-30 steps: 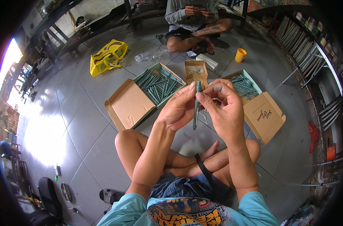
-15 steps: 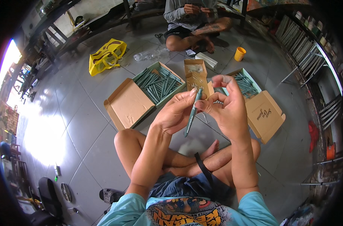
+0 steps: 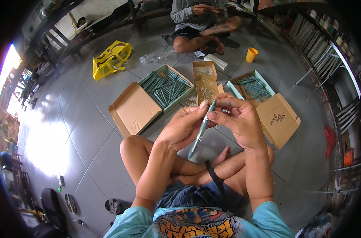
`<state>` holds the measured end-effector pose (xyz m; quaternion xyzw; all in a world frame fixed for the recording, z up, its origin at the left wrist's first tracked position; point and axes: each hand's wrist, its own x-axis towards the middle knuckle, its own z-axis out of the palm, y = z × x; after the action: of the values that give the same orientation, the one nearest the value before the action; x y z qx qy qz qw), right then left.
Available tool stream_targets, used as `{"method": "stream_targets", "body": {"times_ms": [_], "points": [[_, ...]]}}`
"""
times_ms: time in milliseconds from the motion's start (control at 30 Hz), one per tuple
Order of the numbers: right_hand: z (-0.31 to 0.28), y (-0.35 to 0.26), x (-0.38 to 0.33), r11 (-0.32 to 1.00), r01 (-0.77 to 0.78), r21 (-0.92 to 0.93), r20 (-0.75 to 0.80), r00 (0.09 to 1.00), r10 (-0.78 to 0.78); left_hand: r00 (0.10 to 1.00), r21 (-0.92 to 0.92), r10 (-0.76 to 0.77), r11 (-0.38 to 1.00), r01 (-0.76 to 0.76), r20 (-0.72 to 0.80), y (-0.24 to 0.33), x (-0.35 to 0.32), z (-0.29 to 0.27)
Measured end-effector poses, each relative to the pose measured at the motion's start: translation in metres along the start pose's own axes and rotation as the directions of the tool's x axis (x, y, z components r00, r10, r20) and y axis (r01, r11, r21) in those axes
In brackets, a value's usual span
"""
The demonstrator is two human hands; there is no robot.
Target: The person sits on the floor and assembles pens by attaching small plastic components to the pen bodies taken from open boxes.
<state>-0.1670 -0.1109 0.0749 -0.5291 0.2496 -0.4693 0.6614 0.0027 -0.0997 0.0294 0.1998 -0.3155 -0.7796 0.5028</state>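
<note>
Between my two hands a slim dark-green pen (image 3: 200,133) is held at a slant, its lower end pointing down toward my crossed legs. My left hand (image 3: 180,129) pinches it near the upper end with thumb and fingers. From the other side my right hand (image 3: 242,123) closes thumb and fingers at the same upper part; its fingertips are partly hidden behind the pen. Beyond my hands lie many similar green pens (image 3: 164,89) in an open carton (image 3: 134,109) on the left. More green pens (image 3: 254,87) lie in a second open carton (image 3: 281,119) on the right.
Between the cartons stands a narrow cardboard box (image 3: 199,85) with thin pale pieces. Farther back are a yellow bag (image 3: 111,59), crumpled clear plastic (image 3: 154,58), a white block-shaped object (image 3: 216,61) and an orange cup (image 3: 251,55). Another person (image 3: 196,27) sits cross-legged opposite.
My right hand's raised fingers have come down and closed at the pen's upper part. The pen's lower end has swung down and slightly left.
</note>
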Motion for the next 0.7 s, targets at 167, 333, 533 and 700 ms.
{"method": "stream_targets", "body": {"times_ms": [167,333,533,700], "points": [[-0.002,0.001,-0.006,0.981,-0.046,0.190,0.062,0.997,0.035,1.000,0.015,-0.016,1.000,0.016,-0.006,0.010,-0.013,0.004],[-0.021,0.020,-0.009,0.987,-0.067,0.147,0.000,0.998,0.068,0.855,0.662,0.447,0.728,-0.177,-0.263,0.011,-0.034,0.014],[-0.032,0.026,-0.011,0.957,-0.167,0.236,0.023,0.986,0.166,0.850,0.764,0.480,0.626,-0.157,-0.219,0.013,-0.061,0.025],[-0.037,0.028,-0.008,0.939,-0.154,0.308,0.000,0.987,0.162,0.969,0.600,0.124,0.799,0.032,-0.216,0.004,-0.080,0.017]]}}
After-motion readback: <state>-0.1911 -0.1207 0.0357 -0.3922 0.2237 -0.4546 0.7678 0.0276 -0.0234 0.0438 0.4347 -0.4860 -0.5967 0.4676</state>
